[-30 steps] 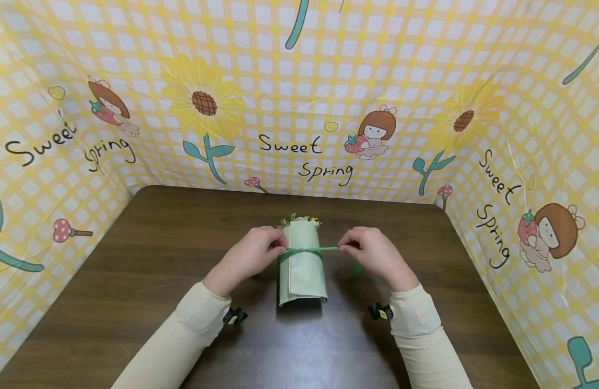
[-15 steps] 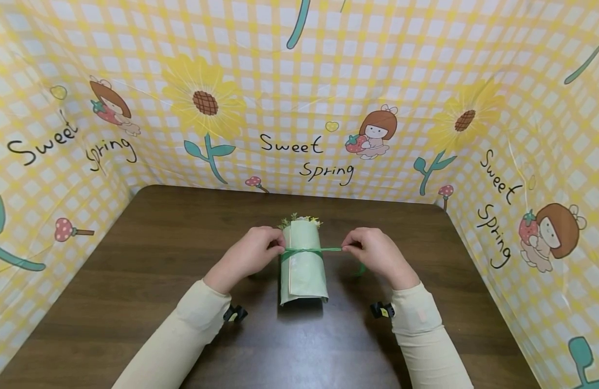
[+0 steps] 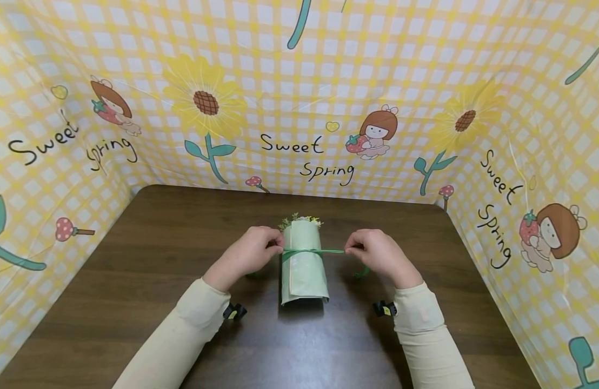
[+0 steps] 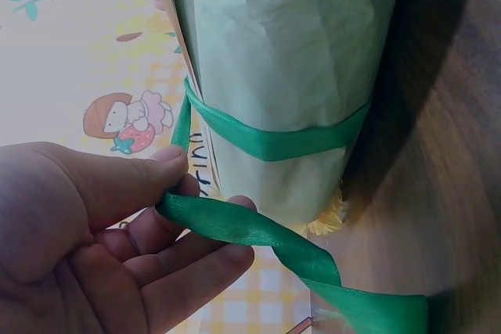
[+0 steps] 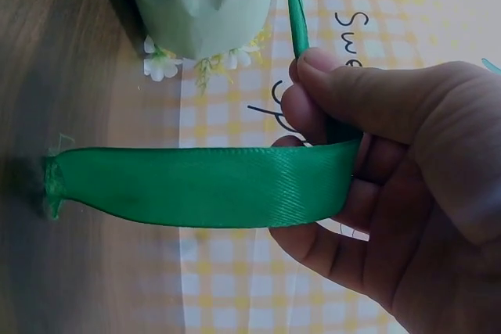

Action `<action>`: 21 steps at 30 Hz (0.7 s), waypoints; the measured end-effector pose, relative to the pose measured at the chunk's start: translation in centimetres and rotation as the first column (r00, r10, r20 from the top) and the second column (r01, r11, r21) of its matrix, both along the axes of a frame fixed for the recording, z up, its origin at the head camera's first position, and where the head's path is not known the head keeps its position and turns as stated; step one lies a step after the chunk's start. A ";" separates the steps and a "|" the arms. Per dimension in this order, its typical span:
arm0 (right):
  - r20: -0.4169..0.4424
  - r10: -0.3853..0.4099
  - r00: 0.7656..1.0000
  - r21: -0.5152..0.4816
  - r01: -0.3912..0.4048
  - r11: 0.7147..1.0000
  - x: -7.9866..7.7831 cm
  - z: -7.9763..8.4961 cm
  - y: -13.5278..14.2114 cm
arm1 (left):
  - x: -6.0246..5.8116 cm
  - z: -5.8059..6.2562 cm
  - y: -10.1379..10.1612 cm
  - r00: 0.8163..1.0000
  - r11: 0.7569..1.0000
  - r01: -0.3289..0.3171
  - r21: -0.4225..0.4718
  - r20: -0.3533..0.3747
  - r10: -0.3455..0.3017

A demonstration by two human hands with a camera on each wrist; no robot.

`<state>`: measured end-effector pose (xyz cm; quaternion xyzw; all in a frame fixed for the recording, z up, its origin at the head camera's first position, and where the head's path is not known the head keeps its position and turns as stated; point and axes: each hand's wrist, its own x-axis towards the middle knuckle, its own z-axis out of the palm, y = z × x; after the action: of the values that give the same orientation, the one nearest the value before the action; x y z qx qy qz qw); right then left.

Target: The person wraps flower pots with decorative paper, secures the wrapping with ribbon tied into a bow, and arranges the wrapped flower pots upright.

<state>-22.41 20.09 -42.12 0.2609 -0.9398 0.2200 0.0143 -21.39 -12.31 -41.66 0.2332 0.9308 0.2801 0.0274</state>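
A bouquet wrapped in pale green paper (image 3: 306, 275) lies on the table, with small yellow and white flowers (image 3: 306, 219) showing at its far end. Round its middle runs a green ribbon (image 3: 301, 250), crossed on top. On the left side, my left hand (image 3: 253, 251) pinches one ribbon end between thumb and forefinger, close against the wrap. Out to the right, my right hand (image 3: 377, 251) pinches the other end, the ribbon stretched straight between it and the bouquet. In both wrist views a loose ribbon tail (image 4: 297, 256) hangs from the fingers down to the table.
The dark brown wooden table (image 3: 158, 302) is enclosed on its far side and flanks by a yellow checked cloth (image 3: 280, 97) printed with sunflowers and figures. A black wrist camera (image 3: 234, 312) sits on the left sleeve, another black camera (image 3: 384, 308) on the right.
My right hand has drawn slightly to the right, lengthening the taut ribbon on that side. My left hand has shifted slightly left. The bouquet stays almost where it was.
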 end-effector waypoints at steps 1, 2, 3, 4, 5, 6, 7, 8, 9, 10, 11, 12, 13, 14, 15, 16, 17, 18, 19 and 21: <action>-0.001 -0.002 1.000 0.004 0.002 1.000 0.0 0.0 0.1 | 0.0 0.0 0.0 1.000 1.000 -0.001 0.001 0.001 0.001; 0.000 -0.003 1.000 0.005 0.003 1.000 0.0 0.0 0.1 | 0.0 0.0 0.0 1.000 1.000 -0.001 0.000 0.001 0.001; 0.001 -0.003 1.000 0.008 0.003 1.000 0.0 0.0 0.1 | 0.0 0.1 -0.1 1.000 1.000 -0.002 0.000 0.003 0.002; 0.006 -0.003 1.000 0.011 0.003 1.000 0.0 -0.1 0.2 | 0.0 0.1 -0.1 1.000 1.000 -0.002 -0.002 0.004 0.002; 0.010 -0.002 1.000 0.013 0.002 1.000 0.0 -0.1 0.2 | -0.1 0.0 -0.2 1.000 1.000 -0.005 -0.005 0.007 0.006; 0.015 0.000 1.000 0.016 0.000 1.000 0.0 -0.1 0.2 | -0.1 0.1 -0.2 1.000 1.000 -0.009 -0.007 0.011 0.009; 0.018 0.003 1.000 0.019 -0.003 1.000 0.0 -0.1 0.2 | -0.1 0.1 -0.3 1.000 1.000 -0.012 -0.011 0.013 0.012; 0.022 0.005 1.000 0.021 -0.005 1.000 0.0 -0.1 0.3 | -0.2 0.0 -0.3 1.000 1.000 -0.013 -0.015 0.013 0.013; 0.026 0.005 1.000 0.025 -0.005 1.000 0.0 -0.1 0.2 | -0.2 0.0 -0.4 1.000 1.000 -0.014 -0.018 0.015 0.014; 0.028 0.004 1.000 0.029 -0.004 1.000 0.0 0.0 0.2 | -0.3 -0.1 -0.4 1.000 1.000 -0.014 -0.021 0.017 0.014; 0.025 0.006 1.000 0.034 -0.007 0.999 0.0 0.0 0.3 | -0.3 -0.1 -0.4 1.000 1.000 -0.014 -0.022 0.020 0.015; 0.022 0.005 1.000 0.040 -0.006 0.999 0.0 0.0 0.3 | -0.3 -0.1 -0.5 1.000 1.000 -0.015 -0.022 0.023 0.015; 0.019 0.006 1.000 0.045 -0.007 0.999 0.1 0.1 0.3 | -0.3 -0.1 -0.5 1.000 1.000 -0.013 -0.023 0.025 0.014; 0.014 0.008 1.000 0.049 -0.009 0.999 0.1 0.1 0.3 | -0.3 -0.1 -0.5 1.000 1.000 -0.013 -0.024 0.027 0.013; 0.009 0.011 1.000 0.053 -0.011 0.999 0.1 0.1 0.3 | -0.3 -0.1 -0.5 0.999 0.999 -0.016 -0.028 0.030 0.017; 0.003 0.014 1.000 0.056 -0.014 0.998 0.1 0.1 0.3 | -0.3 -0.1 -0.5 0.999 0.999 -0.020 -0.031 0.031 0.021; -0.001 0.017 1.000 0.059 -0.016 0.998 0.1 0.2 0.3 | -0.3 -0.1 -0.5 0.999 0.999 -0.023 -0.035 0.031 0.024; -0.005 0.017 1.000 0.060 -0.017 0.998 0.1 0.2 0.3 | -0.3 0.0 -0.5 0.999 0.999 -0.027 -0.041 0.030 0.028; -0.009 0.019 1.000 0.060 -0.018 0.998 0.1 0.2 0.3 | -0.3 0.0 -0.6 0.999 0.999 -0.027 -0.047 0.024 0.028; -0.007 0.019 1.000 0.051 -0.018 0.999 0.1 0.2 0.2 | -0.3 0.0 -0.6 1.000 0.997 -0.031 -0.065 -0.003 0.031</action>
<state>-22.34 20.32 -41.89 0.2708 -0.9426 0.1950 0.0091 -21.68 -12.90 -41.68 0.2178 0.9430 0.2498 0.0296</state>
